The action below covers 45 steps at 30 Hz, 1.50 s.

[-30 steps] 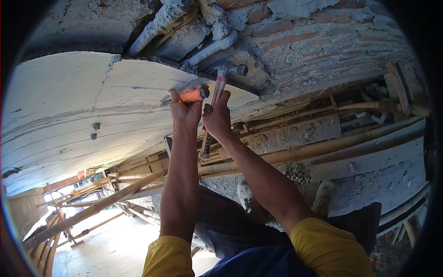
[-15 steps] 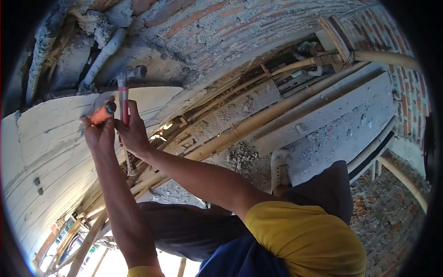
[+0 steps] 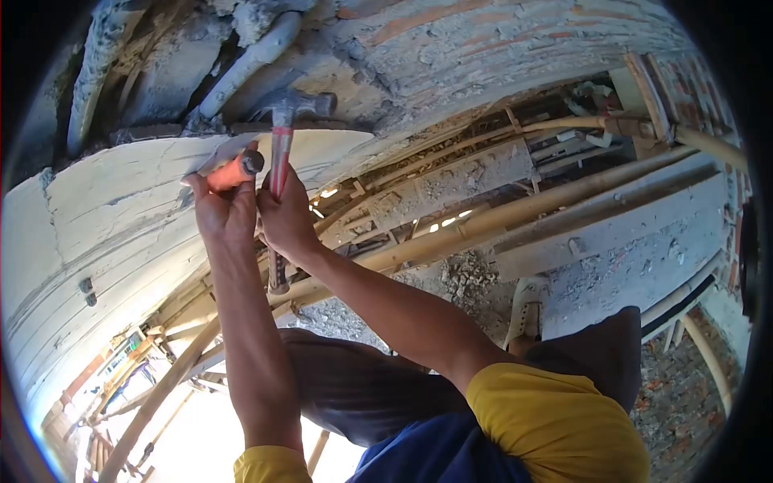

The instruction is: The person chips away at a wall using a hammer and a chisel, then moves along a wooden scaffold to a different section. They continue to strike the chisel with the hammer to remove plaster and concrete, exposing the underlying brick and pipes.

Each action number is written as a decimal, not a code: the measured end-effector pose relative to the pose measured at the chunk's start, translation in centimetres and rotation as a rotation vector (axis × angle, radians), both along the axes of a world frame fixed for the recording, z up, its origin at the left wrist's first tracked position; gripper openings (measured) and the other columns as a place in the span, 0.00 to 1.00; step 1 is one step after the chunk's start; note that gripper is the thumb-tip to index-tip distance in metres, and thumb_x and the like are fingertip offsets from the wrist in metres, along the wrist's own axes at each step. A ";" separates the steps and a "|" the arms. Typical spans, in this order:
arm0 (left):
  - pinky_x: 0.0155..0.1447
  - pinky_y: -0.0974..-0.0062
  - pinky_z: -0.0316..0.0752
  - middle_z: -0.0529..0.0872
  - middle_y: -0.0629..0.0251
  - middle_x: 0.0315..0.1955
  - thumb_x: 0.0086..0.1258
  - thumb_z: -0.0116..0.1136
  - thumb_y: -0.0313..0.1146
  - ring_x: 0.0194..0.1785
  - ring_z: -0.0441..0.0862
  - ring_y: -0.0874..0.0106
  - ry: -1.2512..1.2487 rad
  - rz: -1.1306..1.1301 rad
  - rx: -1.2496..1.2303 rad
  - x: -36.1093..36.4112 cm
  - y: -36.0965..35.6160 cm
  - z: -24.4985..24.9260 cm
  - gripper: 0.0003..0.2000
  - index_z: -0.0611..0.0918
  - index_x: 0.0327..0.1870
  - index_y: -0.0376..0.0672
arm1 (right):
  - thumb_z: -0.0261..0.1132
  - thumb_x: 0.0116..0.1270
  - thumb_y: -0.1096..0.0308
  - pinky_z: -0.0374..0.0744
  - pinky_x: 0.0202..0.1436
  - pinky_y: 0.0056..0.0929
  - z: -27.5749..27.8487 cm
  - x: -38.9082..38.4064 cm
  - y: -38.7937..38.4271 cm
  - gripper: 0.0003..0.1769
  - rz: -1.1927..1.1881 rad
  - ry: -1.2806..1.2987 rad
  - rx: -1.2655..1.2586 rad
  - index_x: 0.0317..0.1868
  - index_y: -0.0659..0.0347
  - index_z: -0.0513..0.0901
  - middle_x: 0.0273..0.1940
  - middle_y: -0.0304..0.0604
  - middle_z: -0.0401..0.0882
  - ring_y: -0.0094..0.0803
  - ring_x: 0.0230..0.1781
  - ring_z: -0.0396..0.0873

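Note:
My left hand (image 3: 225, 216) is closed around the orange grip of a chisel (image 3: 231, 173). The chisel's dark butt end faces the hammer, and its far end by the pale wall is partly hidden. My right hand (image 3: 287, 219) is wrapped round the red and silver handle of a claw hammer (image 3: 283, 137). The hammer's metal head stands above both hands, near the top edge of the pale wall panel (image 3: 121, 201), apart from the chisel's butt. The lower end of the hammer handle shows beneath my right hand.
Grey mortar-caked pipes (image 3: 250, 64) run above the panel's edge beside rough brickwork (image 3: 467, 40). Bamboo poles (image 3: 483, 216) and dusty planks (image 3: 459, 185) lie to the right. Rubble (image 3: 463, 278) and my booted foot (image 3: 527, 310) are lower down; an upright pole (image 3: 169, 386) stands lower left.
The view has shifted, so hands, tools and wall appear further right. Both hands keep their grip on the chisel and hammer, which stay close together.

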State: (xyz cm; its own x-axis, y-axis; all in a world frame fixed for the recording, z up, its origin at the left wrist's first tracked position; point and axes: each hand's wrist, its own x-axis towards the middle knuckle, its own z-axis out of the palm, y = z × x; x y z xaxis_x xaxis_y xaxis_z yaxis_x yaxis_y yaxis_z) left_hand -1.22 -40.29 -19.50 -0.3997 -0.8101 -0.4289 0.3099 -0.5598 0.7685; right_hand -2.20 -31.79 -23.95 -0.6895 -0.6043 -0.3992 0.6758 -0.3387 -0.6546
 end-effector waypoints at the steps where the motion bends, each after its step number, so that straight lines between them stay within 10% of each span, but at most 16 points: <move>1: 0.69 0.52 0.64 0.59 0.29 0.63 0.71 0.35 0.58 0.65 0.63 0.42 0.011 0.020 0.001 -0.2 -0.1 0.0 0.40 0.53 0.66 0.24 | 0.53 0.58 0.81 0.70 0.37 0.34 -0.4 0.3 -0.2 0.15 -0.021 0.064 0.037 0.47 0.66 0.69 0.32 0.47 0.70 0.37 0.31 0.70; 10: 0.67 0.45 0.65 0.70 0.39 0.57 0.74 0.32 0.56 0.61 0.70 0.44 -0.087 0.086 0.026 -0.8 0.8 0.7 0.33 0.60 0.63 0.29 | 0.54 0.56 0.80 0.71 0.38 0.44 0.9 -1.4 1.1 0.17 0.103 0.165 0.167 0.48 0.67 0.68 0.33 0.55 0.72 0.50 0.34 0.75; 14: 0.67 0.48 0.66 0.60 0.32 0.63 0.72 0.38 0.55 0.65 0.63 0.39 0.046 0.020 -0.036 -0.3 0.4 -0.1 0.36 0.54 0.67 0.28 | 0.54 0.57 0.80 0.71 0.36 0.44 -0.7 1.2 -0.7 0.12 -0.146 0.259 0.183 0.43 0.66 0.67 0.30 0.55 0.71 0.51 0.32 0.74; 19: 0.67 0.47 0.66 0.61 0.33 0.63 0.73 0.38 0.54 0.65 0.63 0.39 -0.038 -0.005 -0.034 0.9 0.6 0.7 0.35 0.55 0.66 0.28 | 0.55 0.59 0.77 0.72 0.37 0.44 -1.2 -3.0 3.6 0.09 0.339 0.148 0.132 0.40 0.66 0.67 0.29 0.55 0.71 0.53 0.32 0.74; 24: 0.65 0.42 0.66 0.71 0.36 0.55 0.74 0.36 0.54 0.56 0.72 0.41 -0.047 0.049 0.017 0.3 0.9 1.2 0.32 0.61 0.61 0.27 | 0.56 0.60 0.76 0.73 0.39 0.46 -1.0 -3.5 4.4 0.09 0.242 0.436 0.217 0.40 0.66 0.67 0.30 0.58 0.73 0.56 0.35 0.76; 27: 0.67 0.43 0.64 0.69 0.35 0.57 0.74 0.35 0.54 0.59 0.71 0.43 -0.047 0.028 0.042 0.7 0.5 1.0 0.32 0.60 0.62 0.27 | 0.56 0.59 0.76 0.72 0.39 0.47 -0.8 -3.0 3.6 0.10 0.285 0.383 0.241 0.41 0.66 0.66 0.29 0.58 0.73 0.57 0.34 0.76; 28: 0.67 0.45 0.64 0.69 0.36 0.58 0.75 0.34 0.54 0.61 0.70 0.45 -0.033 0.004 0.147 1.0 0.1 1.1 0.32 0.60 0.63 0.27 | 0.56 0.59 0.75 0.71 0.36 0.40 -0.8 -2.9 3.8 0.07 0.287 0.369 0.245 0.36 0.64 0.67 0.27 0.48 0.70 0.43 0.29 0.73; 45: 0.66 0.50 0.66 0.73 0.47 0.53 0.74 0.35 0.55 0.56 0.73 0.55 -0.147 0.086 0.054 -1.6 2.2 0.2 0.29 0.66 0.57 0.33 | 0.54 0.58 0.77 0.70 0.38 0.42 -0.3 -2.5 3.9 0.10 0.253 0.369 0.222 0.41 0.67 0.68 0.29 0.52 0.70 0.46 0.31 0.73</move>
